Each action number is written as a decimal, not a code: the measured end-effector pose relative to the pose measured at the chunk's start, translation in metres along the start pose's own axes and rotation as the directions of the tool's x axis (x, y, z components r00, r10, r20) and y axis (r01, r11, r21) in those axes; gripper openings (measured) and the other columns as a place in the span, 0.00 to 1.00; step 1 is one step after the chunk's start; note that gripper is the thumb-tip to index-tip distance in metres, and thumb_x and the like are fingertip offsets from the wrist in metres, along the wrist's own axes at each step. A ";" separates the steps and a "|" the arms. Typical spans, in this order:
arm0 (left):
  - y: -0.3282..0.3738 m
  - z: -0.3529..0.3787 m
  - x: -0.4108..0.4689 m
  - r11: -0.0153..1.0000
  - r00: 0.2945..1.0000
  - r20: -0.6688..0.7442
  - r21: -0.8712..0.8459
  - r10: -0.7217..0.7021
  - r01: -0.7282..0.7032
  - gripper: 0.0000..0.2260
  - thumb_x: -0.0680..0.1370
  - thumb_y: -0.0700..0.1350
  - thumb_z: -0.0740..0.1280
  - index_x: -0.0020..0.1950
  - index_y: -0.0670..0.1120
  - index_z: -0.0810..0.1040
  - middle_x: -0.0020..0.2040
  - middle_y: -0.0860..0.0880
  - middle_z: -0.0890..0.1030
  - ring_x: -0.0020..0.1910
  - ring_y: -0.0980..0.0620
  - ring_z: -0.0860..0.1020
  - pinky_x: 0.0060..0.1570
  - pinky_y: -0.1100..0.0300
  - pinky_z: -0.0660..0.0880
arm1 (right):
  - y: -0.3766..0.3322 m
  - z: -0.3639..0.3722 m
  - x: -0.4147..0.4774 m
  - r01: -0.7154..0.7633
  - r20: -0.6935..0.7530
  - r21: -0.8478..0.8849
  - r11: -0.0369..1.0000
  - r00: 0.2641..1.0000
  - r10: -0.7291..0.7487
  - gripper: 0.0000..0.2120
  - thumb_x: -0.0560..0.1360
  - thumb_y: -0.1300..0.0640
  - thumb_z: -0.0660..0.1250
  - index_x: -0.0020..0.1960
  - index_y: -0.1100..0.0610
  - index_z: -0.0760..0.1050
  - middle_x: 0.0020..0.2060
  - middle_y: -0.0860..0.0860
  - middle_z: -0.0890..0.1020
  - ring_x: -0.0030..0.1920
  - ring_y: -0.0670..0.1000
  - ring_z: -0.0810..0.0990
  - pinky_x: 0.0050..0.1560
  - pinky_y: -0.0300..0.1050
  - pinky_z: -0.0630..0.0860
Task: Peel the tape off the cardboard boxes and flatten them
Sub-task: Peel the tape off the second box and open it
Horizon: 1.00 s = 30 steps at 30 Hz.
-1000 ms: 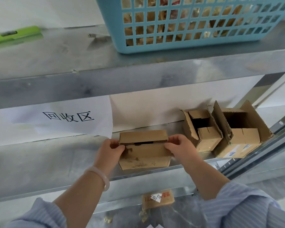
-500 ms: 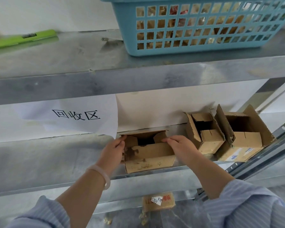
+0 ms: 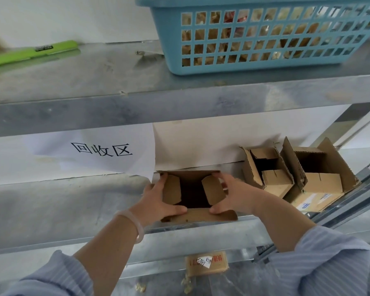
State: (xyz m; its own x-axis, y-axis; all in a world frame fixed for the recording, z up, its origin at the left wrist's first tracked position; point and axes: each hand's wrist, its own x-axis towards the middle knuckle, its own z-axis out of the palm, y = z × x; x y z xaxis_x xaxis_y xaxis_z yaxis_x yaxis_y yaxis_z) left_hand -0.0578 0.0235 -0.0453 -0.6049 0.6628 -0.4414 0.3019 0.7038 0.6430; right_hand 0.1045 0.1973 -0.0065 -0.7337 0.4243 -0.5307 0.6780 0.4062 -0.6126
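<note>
A small brown cardboard box (image 3: pixel 214 215) stands on the middle metal shelf (image 3: pixel 62 210) with its top open and its flaps spread. My left hand (image 3: pixel 158 201) grips its left side, thumb on the front flap and fingers over the left rim. My right hand (image 3: pixel 233 195) grips the right side the same way. The box's dark inside shows between two small side flaps. To the right stand two more opened boxes, a smaller one (image 3: pixel 276 182) and a larger one (image 3: pixel 323 186) bearing a blue and white label.
A blue plastic basket (image 3: pixel 265 67) with packets inside sits on the upper shelf, with a green utility knife (image 3: pixel 30 53) to its left. A paper sign (image 3: pixel 103 150) hangs behind the middle shelf. A labelled cardboard piece (image 3: pixel 206 262) lies below.
The box's top flaps were shut a second ago. Both hands have pulled them apart, and the box now stands open with its inside showing.
</note>
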 end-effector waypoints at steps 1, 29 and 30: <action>0.001 0.005 0.001 0.999 0.999 -0.032 0.039 -0.008 0.009 0.53 0.63 0.60 0.78 0.77 0.59 0.46 0.72 0.47 0.56 0.67 0.43 0.67 0.67 0.49 0.69 | -0.004 0.004 0.002 -0.010 -0.038 -0.035 0.999 0.999 0.009 0.50 0.64 0.47 0.79 0.76 0.46 0.52 0.70 0.50 0.66 0.66 0.53 0.69 0.65 0.48 0.69; -0.038 0.027 -0.026 0.895 0.953 -0.139 -0.328 0.270 -0.302 0.26 0.82 0.35 0.53 0.63 0.66 0.75 0.62 0.53 0.76 0.57 0.56 0.75 0.56 0.59 0.76 | 0.035 0.021 -0.016 0.029 -0.165 0.915 0.403 0.937 0.307 0.14 0.79 0.62 0.61 0.59 0.46 0.74 0.55 0.58 0.77 0.56 0.60 0.76 0.54 0.59 0.79; -0.041 0.027 -0.024 0.880 0.955 -0.125 -0.371 0.269 -0.296 0.25 0.83 0.36 0.54 0.61 0.65 0.77 0.63 0.54 0.77 0.60 0.54 0.75 0.60 0.55 0.75 | 0.036 0.023 -0.017 0.018 -0.137 0.932 0.362 0.942 0.307 0.09 0.80 0.56 0.61 0.59 0.49 0.74 0.53 0.58 0.79 0.55 0.60 0.78 0.55 0.59 0.78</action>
State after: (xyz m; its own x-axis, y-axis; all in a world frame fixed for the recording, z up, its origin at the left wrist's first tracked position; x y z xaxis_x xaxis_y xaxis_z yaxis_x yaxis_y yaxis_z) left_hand -0.0352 -0.0145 -0.0780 -0.5883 0.7905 -0.1705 0.1713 0.3279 0.9291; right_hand 0.1403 0.1864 -0.0331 -0.4767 0.6355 -0.6073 0.1904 -0.5998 -0.7772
